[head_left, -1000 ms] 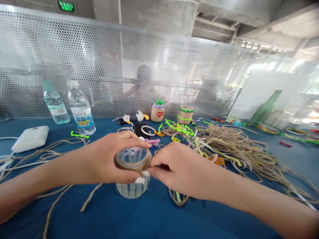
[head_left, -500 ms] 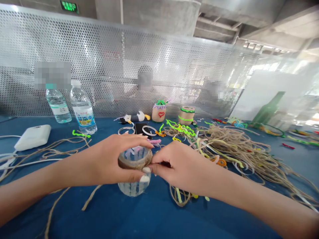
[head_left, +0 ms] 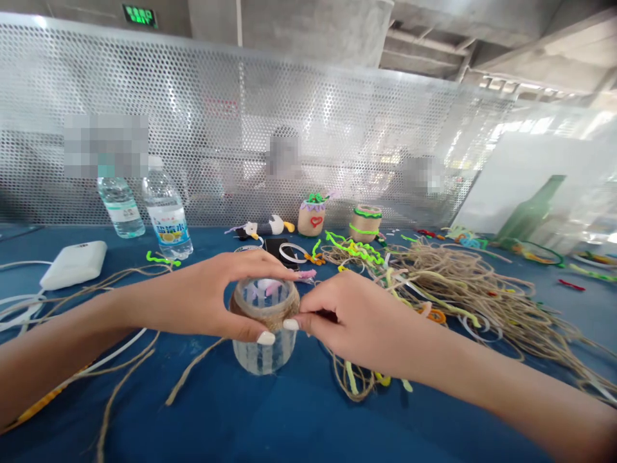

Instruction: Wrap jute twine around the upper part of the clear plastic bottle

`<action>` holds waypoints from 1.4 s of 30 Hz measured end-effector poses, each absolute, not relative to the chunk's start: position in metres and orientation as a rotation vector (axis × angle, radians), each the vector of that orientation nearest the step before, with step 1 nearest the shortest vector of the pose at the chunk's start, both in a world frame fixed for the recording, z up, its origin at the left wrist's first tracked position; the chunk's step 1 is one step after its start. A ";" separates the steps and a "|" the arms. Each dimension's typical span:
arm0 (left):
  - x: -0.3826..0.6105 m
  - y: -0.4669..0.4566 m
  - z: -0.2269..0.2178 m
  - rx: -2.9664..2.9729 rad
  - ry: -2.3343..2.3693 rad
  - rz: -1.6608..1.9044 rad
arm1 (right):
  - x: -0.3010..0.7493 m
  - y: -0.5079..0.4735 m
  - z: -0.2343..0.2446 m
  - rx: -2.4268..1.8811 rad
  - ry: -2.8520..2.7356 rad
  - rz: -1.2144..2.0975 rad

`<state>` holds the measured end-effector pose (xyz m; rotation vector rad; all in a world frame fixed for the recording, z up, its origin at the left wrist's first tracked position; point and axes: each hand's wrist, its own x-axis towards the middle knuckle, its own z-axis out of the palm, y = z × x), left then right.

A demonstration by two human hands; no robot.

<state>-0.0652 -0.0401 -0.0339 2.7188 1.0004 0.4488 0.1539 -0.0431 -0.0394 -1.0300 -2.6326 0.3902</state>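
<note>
Head view: the left hand (head_left: 207, 302) is closed around the top of a small clear plastic cup (head_left: 263, 352) with pale vertical stripes. The thumb is on the near side and the fingers curl over the far rim. The cup stands upright on the blue-covered table (head_left: 289, 418), front and centre. A brown jute twine band (head_left: 263, 307) circles the cup just under its rim. The right hand (head_left: 357, 321) is pinched shut, thumb and forefinger meeting at the right edge of the band. The fingertips hide what they hold, but it appears to be the twine itself.

Handling assessment: the cup looks light and thin-walled. It would likely flex under a hard squeeze and be slippery where the plastic is bare. The twine is limp and rough, so it gives friction but could slide down the smooth wall. The soundest hold appears to be at the rim, where the wall is stiffest and the twine gives purchase.

Also noted: a loose heap of jute twine (head_left: 463, 283) lies to the right and green pipe cleaners (head_left: 354, 247) lie beyond the cup. Two water bottles (head_left: 168, 218) and a white power bank (head_left: 74, 263) sit at far left.
</note>
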 end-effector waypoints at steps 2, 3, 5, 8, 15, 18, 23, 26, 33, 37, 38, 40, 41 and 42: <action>-0.066 -0.039 -0.031 2.711 0.967 0.447 | 0.155 -0.043 -0.038 -1.027 -2.641 0.405; -0.067 -0.039 -0.030 2.706 0.951 0.444 | 0.156 -0.043 -0.037 -1.026 -2.648 0.413; -0.067 -0.039 -0.028 2.692 0.926 0.426 | 0.157 -0.043 -0.037 -1.015 -2.661 0.420; -0.067 -0.041 -0.028 2.678 0.914 0.387 | 0.157 -0.044 -0.037 -0.983 -2.658 0.422; -0.057 -0.051 -0.046 2.673 1.100 0.481 | 0.153 -0.045 -0.038 -1.045 -2.648 0.445; -0.056 -0.052 -0.044 2.701 1.151 0.470 | 0.153 -0.045 -0.038 -1.022 -2.649 0.488; -0.065 -0.049 -0.028 2.737 1.028 0.371 | 0.155 -0.044 -0.037 -1.007 -2.641 0.456; -0.068 -0.047 -0.024 2.674 0.976 0.328 | 0.155 -0.043 -0.037 -1.022 -2.650 0.419; -0.072 -0.042 -0.028 2.675 0.999 0.354 | 0.153 -0.042 -0.039 -1.101 -2.644 0.379; -0.066 -0.042 -0.038 2.743 1.089 0.418 | 0.153 -0.039 -0.036 -1.138 -2.624 0.338; -0.063 -0.043 -0.042 2.764 1.111 0.435 | 0.153 -0.039 -0.036 -1.135 -2.625 0.330; -0.056 -0.046 -0.048 2.789 1.144 0.493 | 0.154 -0.038 -0.036 -1.121 -2.634 0.331; -0.053 -0.047 -0.050 2.795 1.149 0.532 | 0.155 -0.038 -0.036 -1.112 -2.641 0.336; -0.051 -0.049 -0.051 2.795 1.146 0.562 | 0.155 -0.039 -0.036 -1.097 -2.649 0.349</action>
